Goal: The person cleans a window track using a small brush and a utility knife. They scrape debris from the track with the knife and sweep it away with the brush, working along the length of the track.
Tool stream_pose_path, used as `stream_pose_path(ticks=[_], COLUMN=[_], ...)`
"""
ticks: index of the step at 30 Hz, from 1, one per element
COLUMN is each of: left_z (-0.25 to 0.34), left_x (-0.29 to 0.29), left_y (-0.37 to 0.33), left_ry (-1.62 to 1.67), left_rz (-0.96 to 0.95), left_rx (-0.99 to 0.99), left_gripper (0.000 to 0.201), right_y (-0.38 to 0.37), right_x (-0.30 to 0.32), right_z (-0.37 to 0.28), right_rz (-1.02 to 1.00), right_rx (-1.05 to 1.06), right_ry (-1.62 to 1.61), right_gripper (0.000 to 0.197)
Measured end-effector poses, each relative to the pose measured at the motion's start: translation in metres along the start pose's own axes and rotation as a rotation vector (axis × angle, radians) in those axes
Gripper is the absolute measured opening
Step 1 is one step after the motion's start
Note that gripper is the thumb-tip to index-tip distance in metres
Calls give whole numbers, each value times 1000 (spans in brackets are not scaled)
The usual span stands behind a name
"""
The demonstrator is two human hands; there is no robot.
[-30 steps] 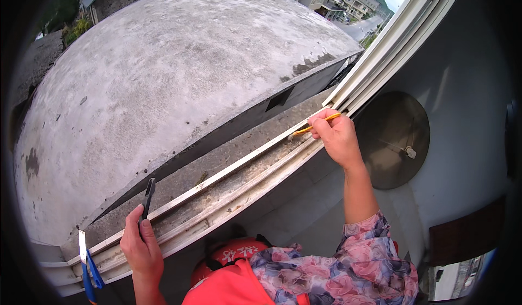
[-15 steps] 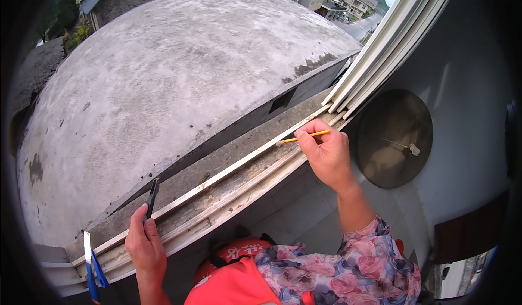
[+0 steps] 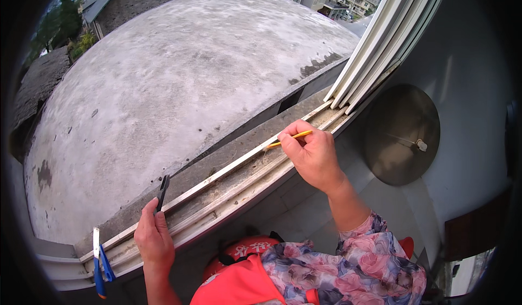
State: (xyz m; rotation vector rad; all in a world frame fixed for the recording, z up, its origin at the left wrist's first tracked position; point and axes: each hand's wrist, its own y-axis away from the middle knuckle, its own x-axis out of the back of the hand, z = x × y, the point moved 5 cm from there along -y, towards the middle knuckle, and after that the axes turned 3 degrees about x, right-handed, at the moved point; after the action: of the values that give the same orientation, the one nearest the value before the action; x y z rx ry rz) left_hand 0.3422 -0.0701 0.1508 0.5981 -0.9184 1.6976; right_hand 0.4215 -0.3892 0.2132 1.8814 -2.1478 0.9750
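Note:
My right hand (image 3: 312,158) pinches a thin yellow-handled paintbrush (image 3: 298,135). Its bristle tip touches or hovers just over the dirty channel of the pale window track (image 3: 187,230); I cannot tell which. Loose dust and grit lie along that channel. Lower left, my left hand (image 3: 154,238) is closed round a slim black tool (image 3: 162,190) that points up and away; its exact kind is unclear. Further left, a blue-handled tool with a pale flat blade (image 3: 97,243) rests at the track's end, apart from both hands.
Sliding window frames (image 3: 375,44) stand stacked at the track's right end. Outside, beyond a narrow ledge, spreads a grey concrete roof (image 3: 179,82). A dark round table (image 3: 402,136) stands indoors to the right. A red stool (image 3: 244,246) is beneath my body.
My right hand has moved the paintbrush a little left along the track. My left hand keeps hold of the black tool. The whole view has shifted slightly.

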Motion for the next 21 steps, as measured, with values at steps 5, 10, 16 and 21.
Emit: stream_pose_path(ticks=[5, 10, 16, 21], left_z=[8, 4, 7, 5], left_x=[-2, -3, -2, -5], left_y=[-2, -1, -2, -3], left_ry=[25, 10, -5, -9], left_rz=[11, -5, 30, 9], left_rx=[-20, -2, -61, -40], left_gripper=[23, 23, 23, 23], right_y=[-8, 15, -1, 22], right_x=[12, -33, 4, -38], right_z=[38, -1, 29, 6], right_rz=[109, -91, 128, -51], right_rx=[-34, 29, -3, 157], right_ry=[75, -173, 49, -105], right_gripper=[19, 20, 17, 17])
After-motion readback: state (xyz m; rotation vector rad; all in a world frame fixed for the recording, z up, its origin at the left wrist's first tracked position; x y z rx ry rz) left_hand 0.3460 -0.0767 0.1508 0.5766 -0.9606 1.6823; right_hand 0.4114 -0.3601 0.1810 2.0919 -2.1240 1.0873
